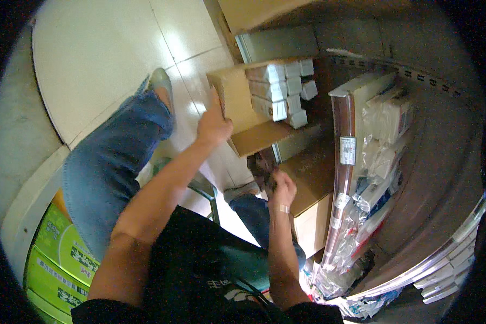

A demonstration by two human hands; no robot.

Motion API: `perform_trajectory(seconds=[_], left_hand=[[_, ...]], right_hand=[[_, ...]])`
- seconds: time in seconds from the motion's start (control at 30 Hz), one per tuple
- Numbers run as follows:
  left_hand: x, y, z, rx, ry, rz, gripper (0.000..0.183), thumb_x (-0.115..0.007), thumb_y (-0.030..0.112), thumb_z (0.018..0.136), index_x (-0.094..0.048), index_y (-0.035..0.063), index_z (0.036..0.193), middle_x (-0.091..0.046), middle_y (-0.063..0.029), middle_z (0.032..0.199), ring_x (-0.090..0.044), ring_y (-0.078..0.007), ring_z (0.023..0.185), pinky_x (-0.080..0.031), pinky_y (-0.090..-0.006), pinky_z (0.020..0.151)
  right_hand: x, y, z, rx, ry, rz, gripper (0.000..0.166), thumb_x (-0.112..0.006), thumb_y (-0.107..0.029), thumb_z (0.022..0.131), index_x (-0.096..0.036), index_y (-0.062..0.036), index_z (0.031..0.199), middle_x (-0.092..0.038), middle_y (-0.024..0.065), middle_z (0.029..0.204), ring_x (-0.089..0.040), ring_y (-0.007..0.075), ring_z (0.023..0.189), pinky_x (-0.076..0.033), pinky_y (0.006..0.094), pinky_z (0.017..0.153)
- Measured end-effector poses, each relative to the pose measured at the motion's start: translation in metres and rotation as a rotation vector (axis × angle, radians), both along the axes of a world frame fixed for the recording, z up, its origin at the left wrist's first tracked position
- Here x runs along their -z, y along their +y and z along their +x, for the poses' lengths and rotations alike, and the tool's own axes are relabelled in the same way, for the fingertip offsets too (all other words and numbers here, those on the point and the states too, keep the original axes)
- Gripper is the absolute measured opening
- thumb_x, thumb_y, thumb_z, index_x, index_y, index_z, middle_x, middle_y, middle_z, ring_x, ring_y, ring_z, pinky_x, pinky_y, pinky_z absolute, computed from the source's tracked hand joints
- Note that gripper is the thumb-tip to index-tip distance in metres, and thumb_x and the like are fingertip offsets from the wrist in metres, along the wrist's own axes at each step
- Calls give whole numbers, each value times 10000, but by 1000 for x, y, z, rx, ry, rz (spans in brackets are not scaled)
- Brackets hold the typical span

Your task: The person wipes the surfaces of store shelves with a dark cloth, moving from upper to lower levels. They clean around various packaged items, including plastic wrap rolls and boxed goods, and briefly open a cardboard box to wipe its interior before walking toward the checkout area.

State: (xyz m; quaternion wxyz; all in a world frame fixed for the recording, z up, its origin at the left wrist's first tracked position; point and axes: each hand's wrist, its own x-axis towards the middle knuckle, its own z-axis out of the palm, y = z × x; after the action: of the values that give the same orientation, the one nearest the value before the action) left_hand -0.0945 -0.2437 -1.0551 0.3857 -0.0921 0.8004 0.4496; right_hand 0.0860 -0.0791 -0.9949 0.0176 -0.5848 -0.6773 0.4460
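An open cardboard box [243, 133] lies tilted before me, with several small white cartons [269, 87] stacked inside towards its far side. My left hand [215, 126] grips the near edge of this box, thumb inside and a finger stretched along the rim. Lower right, my right hand [284, 188] has its fingers curled at a dark brown, crumpled item [262, 166] and seems to pinch it. What that item is cannot be made out. Just beside the right hand is a brown cardboard surface [310, 174].
To the right stands a shelf with a brown label strip [344, 182] and plastic-wrapped goods [382, 137]. More white cartons [449, 271] sit at the lower right. Green printed cartons [60, 259] stand at the lower left. A metal stool leg [214, 206] is between my legs, above the tiled floor [105, 52].
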Motion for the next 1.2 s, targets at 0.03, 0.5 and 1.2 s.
perform_trajectory(seconds=[0.03, 0.5, 1.2], left_hand=[[-2, 0, 3, 21, 23, 3, 945, -574, 80, 726, 28, 51, 1454, -629, -282, 937, -620, -422, 873, -494, -447, 813], [10, 61, 81, 78, -107, 234, 1098, -685, 200, 757, 176, 11, 1412, -622, -288, 915, -621, -439, 781, -493, -494, 685], [12, 76, 67, 77, -283, 204, 1089, -657, 177, 756, 206, -3, 1396, -602, -305, 1001, -619, -442, 816, -502, -477, 723]], right_hand=[[-30, -18, -2, -15, 135, -53, 118, -626, -65, 763, -670, 35, 808, -644, 61, 799, -576, 149, 730, -465, 288, 682], [106, -34, -305, -776, -462, 266, 738, -533, -493, 796, -420, -9, 1342, -370, 321, 1364, -358, 410, 1293, -298, 414, 1064], [152, -35, -286, -1007, -213, 602, 555, -521, -269, 811, -447, 5, 1288, -340, 322, 1361, -400, 496, 1208, -220, 529, 1093]])
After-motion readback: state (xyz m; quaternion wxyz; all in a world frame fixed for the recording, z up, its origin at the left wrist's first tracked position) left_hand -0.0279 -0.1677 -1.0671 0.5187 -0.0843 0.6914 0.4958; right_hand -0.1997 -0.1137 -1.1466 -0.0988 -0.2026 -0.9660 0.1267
